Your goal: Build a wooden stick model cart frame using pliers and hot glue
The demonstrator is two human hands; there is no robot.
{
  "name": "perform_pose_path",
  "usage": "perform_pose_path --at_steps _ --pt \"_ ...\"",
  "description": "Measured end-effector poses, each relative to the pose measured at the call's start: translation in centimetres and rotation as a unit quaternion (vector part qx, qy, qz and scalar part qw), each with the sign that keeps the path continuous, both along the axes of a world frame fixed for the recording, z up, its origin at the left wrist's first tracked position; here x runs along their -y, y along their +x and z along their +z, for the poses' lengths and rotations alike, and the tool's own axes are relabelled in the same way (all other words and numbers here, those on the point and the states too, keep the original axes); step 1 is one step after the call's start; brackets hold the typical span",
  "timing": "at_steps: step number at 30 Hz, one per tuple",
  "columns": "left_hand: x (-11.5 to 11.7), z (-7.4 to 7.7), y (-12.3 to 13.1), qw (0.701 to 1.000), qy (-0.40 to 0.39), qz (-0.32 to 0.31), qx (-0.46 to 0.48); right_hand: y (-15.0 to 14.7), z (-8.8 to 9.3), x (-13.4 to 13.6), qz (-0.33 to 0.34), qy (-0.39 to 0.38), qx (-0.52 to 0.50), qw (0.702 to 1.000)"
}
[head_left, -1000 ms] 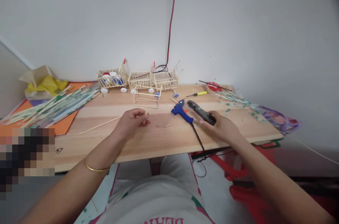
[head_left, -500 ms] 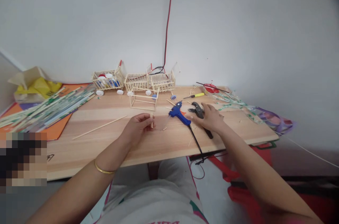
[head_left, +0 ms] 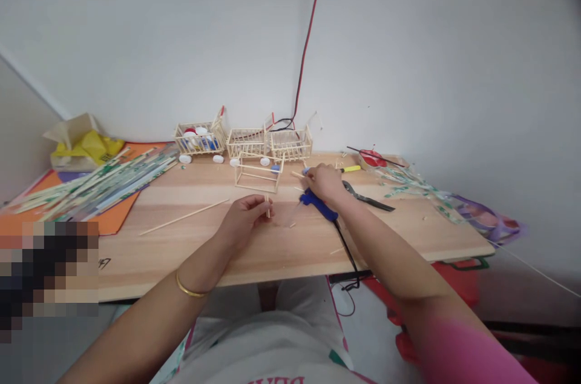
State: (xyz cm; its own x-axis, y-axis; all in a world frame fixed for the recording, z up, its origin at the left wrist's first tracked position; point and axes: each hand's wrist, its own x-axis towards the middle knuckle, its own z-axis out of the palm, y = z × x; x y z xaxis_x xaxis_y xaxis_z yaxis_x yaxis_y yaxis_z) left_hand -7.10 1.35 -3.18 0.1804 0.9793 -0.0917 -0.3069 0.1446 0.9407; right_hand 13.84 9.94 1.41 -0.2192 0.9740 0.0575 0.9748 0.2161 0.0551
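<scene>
Short wooden sticks (head_left: 267, 207) stand pinched between the thumb and fingers of my left hand (head_left: 247, 217), just above the table. My right hand (head_left: 324, 181) reaches over the front of the blue glue gun (head_left: 320, 205), fingers bent together beside a small wooden stick (head_left: 298, 175); what is between the fingertips is hidden. To the right of that hand lie dark-handled cutting pliers (head_left: 370, 197), untouched. An open box frame of sticks (head_left: 258, 178) stands beyond my left hand.
Small stick carts (head_left: 200, 139) on wheels line the wall. A long stick (head_left: 184, 217) and a bundle of sticks (head_left: 113, 181) lie left. A yellow-handled tool (head_left: 351, 169), a red dish (head_left: 373, 158) and plastic wrappers (head_left: 408, 178) sit right. The glue gun's cord (head_left: 347, 244) hangs over the front edge.
My right hand has left the pliers and moved left and away from me, over the glue gun's front. The pliers now lie turned farther right. My left hand still holds the short sticks.
</scene>
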Motion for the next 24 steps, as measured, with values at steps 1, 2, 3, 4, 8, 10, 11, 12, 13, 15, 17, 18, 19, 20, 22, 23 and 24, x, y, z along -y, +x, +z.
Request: perform_pose_path --at_steps 1,2,3,4,8,10,11,12,13,15,17,18,19,20,22,23,24 --pt "0.0 0.2 0.0 1.000 0.007 0.010 -0.008 0.2 0.5 0.5 0.012 -0.003 0.003 1.000" --pt "0.0 0.4 0.0 0.999 0.014 0.020 -0.020 0.4 1.1 1.2 0.034 -0.010 0.005 0.999" --pt "0.0 0.6 0.1 0.999 0.022 0.028 -0.037 0.6 1.6 1.9 0.067 -0.020 0.004 0.998" --pt "0.1 0.7 0.2 0.997 0.031 0.031 -0.058 0.7 2.2 2.8 0.116 -0.034 -0.004 0.993" --pt "0.3 1.1 0.6 0.987 0.075 -0.015 -0.139 -0.1 3.4 5.3 0.344 -0.079 -0.127 0.927" --pt "0.4 1.1 0.7 0.981 0.099 -0.053 -0.157 -1.0 3.3 5.8 0.360 -0.082 -0.168 0.914" --pt "0.5 1.1 0.7 0.979 0.106 -0.069 -0.159 -1.4 3.2 5.9 0.352 -0.081 -0.180 0.915" --pt "0.6 1.0 0.7 0.979 0.104 -0.081 -0.156 -1.7 3.0 5.9 0.338 -0.081 -0.190 0.918" --pt "0.7 1.0 0.7 0.980 0.095 -0.088 -0.149 -2.1 2.8 5.9 0.323 -0.081 -0.203 0.921" --pt "0.8 0.9 0.7 0.985 0.067 -0.097 -0.126 -2.6 2.4 5.9 0.298 -0.092 -0.231 0.922" --pt "0.8 0.8 0.6 0.989 0.043 -0.107 -0.098 -2.8 2.2 6.0 0.283 -0.107 -0.257 0.918" --pt "0.8 0.7 0.6 0.989 0.035 -0.113 -0.083 -2.9 2.1 6.0 0.278 -0.115 -0.267 0.916" --pt "0.8 0.6 0.6 0.990 0.025 -0.118 -0.067 -3.0 2.0 6.1 0.273 -0.123 -0.273 0.914" --pt "0.8 0.4 0.6 0.991 0.013 -0.123 -0.050 -3.0 1.9 6.1 0.267 -0.129 -0.279 0.913" --pt "0.7 0.2 0.5 0.991 -0.013 -0.134 -0.020 -3.1 1.7 6.1 0.258 -0.139 -0.288 0.912" --pt "0.7 0.1 0.4 0.990 -0.023 -0.139 -0.009 -3.1 1.7 6.1 0.255 -0.145 -0.293 0.910" --pt "0.7 0.0 0.4 0.989 -0.031 -0.142 -0.002 -3.1 1.6 6.1 0.252 -0.150 -0.299 0.908"
